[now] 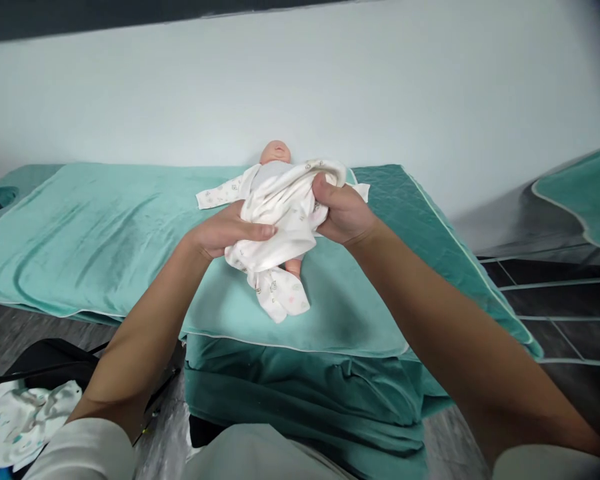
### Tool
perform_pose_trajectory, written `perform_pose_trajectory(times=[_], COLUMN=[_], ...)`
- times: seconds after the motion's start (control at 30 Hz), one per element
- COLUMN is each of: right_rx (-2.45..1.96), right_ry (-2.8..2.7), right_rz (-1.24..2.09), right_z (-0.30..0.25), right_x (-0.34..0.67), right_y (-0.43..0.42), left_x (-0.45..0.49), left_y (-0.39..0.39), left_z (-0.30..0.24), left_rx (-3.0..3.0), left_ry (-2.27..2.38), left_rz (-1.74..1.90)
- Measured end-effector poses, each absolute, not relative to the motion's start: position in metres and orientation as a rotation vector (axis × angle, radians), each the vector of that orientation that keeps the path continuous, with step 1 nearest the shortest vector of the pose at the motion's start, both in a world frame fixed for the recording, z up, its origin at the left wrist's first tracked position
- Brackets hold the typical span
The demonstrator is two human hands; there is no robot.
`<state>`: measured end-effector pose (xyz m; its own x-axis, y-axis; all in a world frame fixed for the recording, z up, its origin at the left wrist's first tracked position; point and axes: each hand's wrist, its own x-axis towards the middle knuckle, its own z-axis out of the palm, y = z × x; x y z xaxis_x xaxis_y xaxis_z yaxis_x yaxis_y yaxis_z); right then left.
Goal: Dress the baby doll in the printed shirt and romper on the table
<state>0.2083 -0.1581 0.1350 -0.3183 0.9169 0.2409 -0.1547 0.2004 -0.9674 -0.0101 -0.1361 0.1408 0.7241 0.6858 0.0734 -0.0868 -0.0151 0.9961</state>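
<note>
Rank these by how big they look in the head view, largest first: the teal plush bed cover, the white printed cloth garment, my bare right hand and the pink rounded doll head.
1. Teal bed cover
2. White garment
3. Right hand
4. Doll head

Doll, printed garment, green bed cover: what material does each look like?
Doll: probably vinyl or similar plastic, smooth; the head is evenly pink.
Printed garment: thin, matte, cotton-like cloth, likely knit; it bunches in soft folds.
Green bed cover: likely velvet or plush; soft sheen with light and dark streaks. Fibre content can't be told.
</note>
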Motion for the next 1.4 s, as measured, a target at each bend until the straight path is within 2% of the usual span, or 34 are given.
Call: perform_pose_trajectory(times=[0.13, 0.27, 0.5, 0.73, 0.87, 1.07, 1.2, 1.4], right_rx=[-0.611, -0.566, -0.701, -0.837, -0.842, -0.979, -1.147, -1.258], right_ry=[-1.546, -1.602, -1.507, -1.162, -1.019, -0.965, -0.915, -0.824], right_rz=[1.552, 1.693, 1.469, 1.218, 1.267, 1.413, 1.540, 1.726], right_z=[0.118, 0.118, 0.146, 0.116, 0.103, 0.074, 0.054, 0.039], right_x=[0.209, 0.206, 0.196, 0.195, 0.205, 0.225, 0.228, 0.216], right_y=[-0.159, -0.159, -0.157, -0.155, -0.157, -0.177, -0.197, -0.236], left_x=[-0.009, -0.005, -0.010, 0.034, 0.043, 0.029, 0.033, 0.037], left_y=[-0.137, -0.135, -0.132, -0.139, -0.140, -0.142, -0.147, -0.151], left_z=[0.152, 0.164, 0.185, 0.124, 0.101, 0.090, 0.078, 0.079], left_rx=[1.458, 1.519, 1.634, 1.065, 0.894, 0.938, 0.985, 1.563], left_ry=[0.582, 0.684, 0.781, 0.529, 0.507, 0.602, 0.806, 0.878], left_rz=[0.902, 0.861, 0.752, 0.891, 0.761, 0.278, 0.335, 0.176])
